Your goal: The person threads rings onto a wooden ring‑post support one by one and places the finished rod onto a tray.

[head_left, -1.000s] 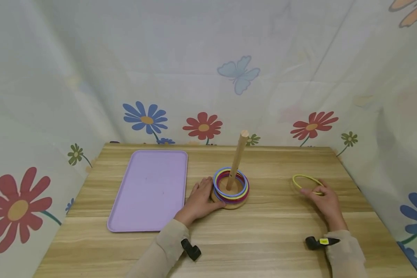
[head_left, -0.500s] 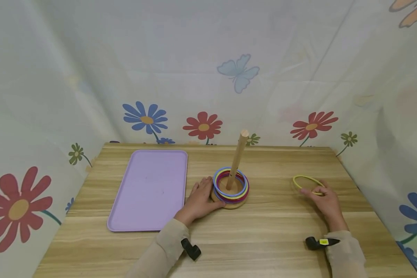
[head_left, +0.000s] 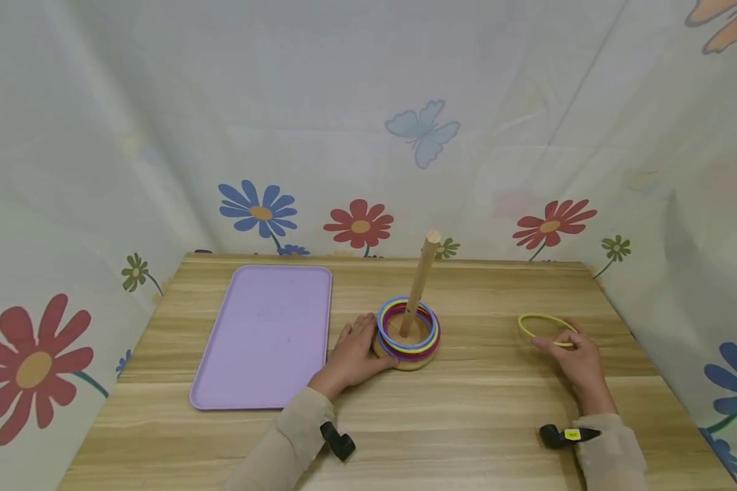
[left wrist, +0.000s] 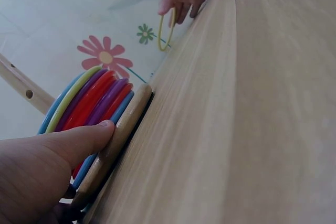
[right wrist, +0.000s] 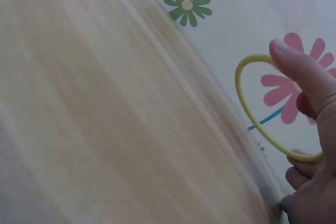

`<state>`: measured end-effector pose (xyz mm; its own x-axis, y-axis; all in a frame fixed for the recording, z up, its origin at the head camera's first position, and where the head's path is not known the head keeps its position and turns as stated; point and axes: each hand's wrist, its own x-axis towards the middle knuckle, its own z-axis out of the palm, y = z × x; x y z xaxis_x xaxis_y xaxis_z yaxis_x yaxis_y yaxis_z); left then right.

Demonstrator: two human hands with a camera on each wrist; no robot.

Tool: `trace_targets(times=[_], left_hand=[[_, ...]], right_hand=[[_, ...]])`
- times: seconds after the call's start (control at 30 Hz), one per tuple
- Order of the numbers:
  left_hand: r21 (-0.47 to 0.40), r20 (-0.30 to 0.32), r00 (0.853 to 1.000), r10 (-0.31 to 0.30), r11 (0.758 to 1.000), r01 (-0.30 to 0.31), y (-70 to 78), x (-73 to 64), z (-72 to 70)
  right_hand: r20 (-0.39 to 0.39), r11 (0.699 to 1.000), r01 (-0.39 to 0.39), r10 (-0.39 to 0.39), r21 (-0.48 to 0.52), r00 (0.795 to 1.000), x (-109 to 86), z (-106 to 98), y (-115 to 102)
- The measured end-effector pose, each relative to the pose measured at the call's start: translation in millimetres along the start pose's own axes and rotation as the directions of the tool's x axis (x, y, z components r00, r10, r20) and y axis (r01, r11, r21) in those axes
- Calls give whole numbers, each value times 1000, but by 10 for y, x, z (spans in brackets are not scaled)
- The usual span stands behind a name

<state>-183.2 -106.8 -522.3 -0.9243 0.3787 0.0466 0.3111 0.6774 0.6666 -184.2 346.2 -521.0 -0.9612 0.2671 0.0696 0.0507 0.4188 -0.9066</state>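
Note:
A wooden ring-toss stand with an upright peg (head_left: 422, 267) and a round base (head_left: 413, 365) is on the table. Stacked around the peg are several rings, with a blue ring (head_left: 380, 331) uppermost and yellow, purple and red ones below. My left hand (head_left: 353, 356) grips the stand's base from the left, its thumb along the near edge, just under the rings in the left wrist view. Off to the right, my right hand (head_left: 580, 360) pinches a yellow ring (right wrist: 243, 106) between thumb and fingers, holding it above the table surface.
A lilac tray (head_left: 264, 327) lies left of the stand, close to the left forearm. The wood-grain table (head_left: 467, 423) ends at a flower-printed cloth (head_left: 319, 123) behind and at both sides. Black wrist cameras sit at both sleeves.

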Motion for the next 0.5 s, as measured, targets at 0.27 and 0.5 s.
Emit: trace_targets(times=[0.27,0.5], left_hand=[[0,-2,1000,9,1000,-9,-19,-5,9],[8,2,1000,5,1000,-5,-34,6,21]], right_hand=[[-4,995,102,-102,-9,995,-30,45,-160],[-12,986,165,-164,26,986,-57,70,-331]])
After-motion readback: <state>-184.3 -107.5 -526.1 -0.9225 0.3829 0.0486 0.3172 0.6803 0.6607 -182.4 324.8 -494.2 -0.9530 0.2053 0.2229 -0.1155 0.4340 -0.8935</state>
